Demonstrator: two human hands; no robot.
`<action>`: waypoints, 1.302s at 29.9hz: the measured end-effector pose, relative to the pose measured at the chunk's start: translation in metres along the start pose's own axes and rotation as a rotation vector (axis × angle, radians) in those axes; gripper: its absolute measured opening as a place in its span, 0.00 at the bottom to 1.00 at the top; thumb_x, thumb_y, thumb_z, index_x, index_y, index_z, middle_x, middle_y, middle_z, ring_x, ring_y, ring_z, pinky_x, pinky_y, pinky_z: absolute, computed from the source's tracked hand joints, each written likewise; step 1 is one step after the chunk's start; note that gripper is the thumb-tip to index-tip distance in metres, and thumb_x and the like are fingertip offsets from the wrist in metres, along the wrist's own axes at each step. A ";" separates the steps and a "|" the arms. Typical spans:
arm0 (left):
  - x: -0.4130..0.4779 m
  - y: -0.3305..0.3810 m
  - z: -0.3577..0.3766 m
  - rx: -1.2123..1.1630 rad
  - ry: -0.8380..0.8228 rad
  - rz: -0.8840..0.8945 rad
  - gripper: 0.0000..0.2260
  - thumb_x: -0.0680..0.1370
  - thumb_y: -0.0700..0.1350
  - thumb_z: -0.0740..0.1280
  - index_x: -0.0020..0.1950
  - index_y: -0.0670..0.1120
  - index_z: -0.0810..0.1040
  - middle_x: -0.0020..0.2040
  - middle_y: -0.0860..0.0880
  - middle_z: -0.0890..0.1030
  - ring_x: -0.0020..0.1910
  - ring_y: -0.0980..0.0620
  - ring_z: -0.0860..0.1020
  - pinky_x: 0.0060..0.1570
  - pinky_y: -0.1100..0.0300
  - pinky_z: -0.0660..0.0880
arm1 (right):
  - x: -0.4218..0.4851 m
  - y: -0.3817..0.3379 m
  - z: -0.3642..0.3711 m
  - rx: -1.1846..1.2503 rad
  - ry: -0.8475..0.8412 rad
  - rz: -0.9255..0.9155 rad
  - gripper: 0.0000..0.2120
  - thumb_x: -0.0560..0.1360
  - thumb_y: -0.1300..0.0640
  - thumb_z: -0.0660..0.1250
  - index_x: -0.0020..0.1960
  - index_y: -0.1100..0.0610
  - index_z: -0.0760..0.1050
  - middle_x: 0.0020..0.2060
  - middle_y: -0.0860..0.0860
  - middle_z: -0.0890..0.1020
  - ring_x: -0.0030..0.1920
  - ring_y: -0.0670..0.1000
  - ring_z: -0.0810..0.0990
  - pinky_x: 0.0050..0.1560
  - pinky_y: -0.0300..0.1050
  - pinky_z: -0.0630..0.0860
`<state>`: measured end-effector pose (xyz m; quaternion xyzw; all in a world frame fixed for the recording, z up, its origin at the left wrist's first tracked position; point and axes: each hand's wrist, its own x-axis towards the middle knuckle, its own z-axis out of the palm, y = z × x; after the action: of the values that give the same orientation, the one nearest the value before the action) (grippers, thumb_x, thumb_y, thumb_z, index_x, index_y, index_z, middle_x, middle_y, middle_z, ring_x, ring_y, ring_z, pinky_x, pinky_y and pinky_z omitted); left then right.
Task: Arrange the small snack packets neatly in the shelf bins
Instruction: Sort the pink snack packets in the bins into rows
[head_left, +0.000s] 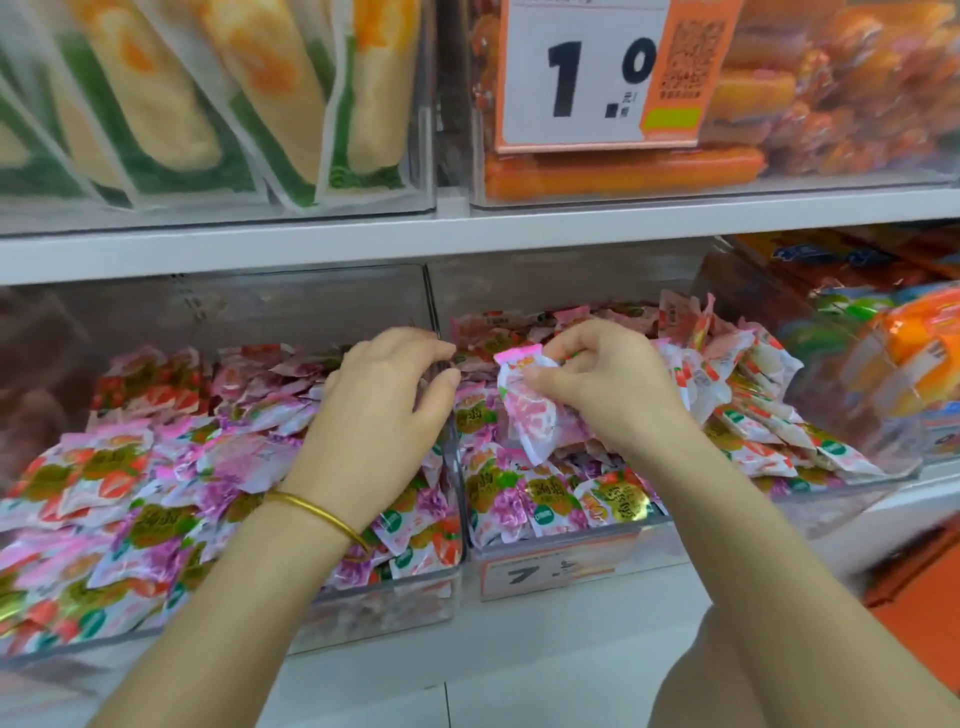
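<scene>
Bare forearms reach from the near edge to two clear plastic shelf bins (457, 566). Right hand (608, 387) pinches a small pink-and-white crinkly foil snack packet (530, 410) by its top corner above the right bin; it looks light, soft and slippery, best gripped at the sealed edges. Left hand (387, 400), fingers curled, rests on the divider.

A white price sign (576, 73) reading 1.0 hangs before orange sausages (623, 174) on the upper shelf; green-and-yellow bags (208, 104) stand to their left.
</scene>
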<state>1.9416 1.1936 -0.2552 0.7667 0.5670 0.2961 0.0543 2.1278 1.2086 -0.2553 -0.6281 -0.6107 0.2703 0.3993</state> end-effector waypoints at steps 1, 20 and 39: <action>-0.001 -0.001 0.001 -0.009 0.001 0.001 0.14 0.79 0.49 0.59 0.62 0.47 0.77 0.61 0.50 0.76 0.62 0.48 0.71 0.63 0.57 0.64 | -0.004 -0.003 0.005 0.028 -0.053 0.017 0.10 0.69 0.55 0.74 0.45 0.56 0.75 0.30 0.48 0.75 0.26 0.41 0.72 0.25 0.33 0.66; -0.002 0.018 0.002 -0.058 -0.027 0.007 0.13 0.78 0.44 0.59 0.58 0.48 0.80 0.63 0.54 0.74 0.66 0.53 0.65 0.66 0.56 0.57 | 0.008 0.010 -0.020 -0.343 -0.026 -0.160 0.08 0.73 0.62 0.68 0.51 0.53 0.79 0.35 0.47 0.79 0.37 0.45 0.78 0.39 0.39 0.74; -0.006 0.025 0.009 0.058 -0.101 0.079 0.18 0.71 0.46 0.55 0.51 0.47 0.83 0.57 0.52 0.79 0.63 0.50 0.72 0.69 0.47 0.60 | 0.022 0.028 -0.009 -1.093 -0.275 -0.449 0.12 0.74 0.49 0.63 0.54 0.48 0.81 0.70 0.45 0.67 0.69 0.56 0.60 0.68 0.51 0.58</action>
<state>1.9659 1.1814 -0.2540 0.8039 0.5410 0.2423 0.0491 2.1529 1.2302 -0.2703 -0.5574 -0.8247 -0.0945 -0.0164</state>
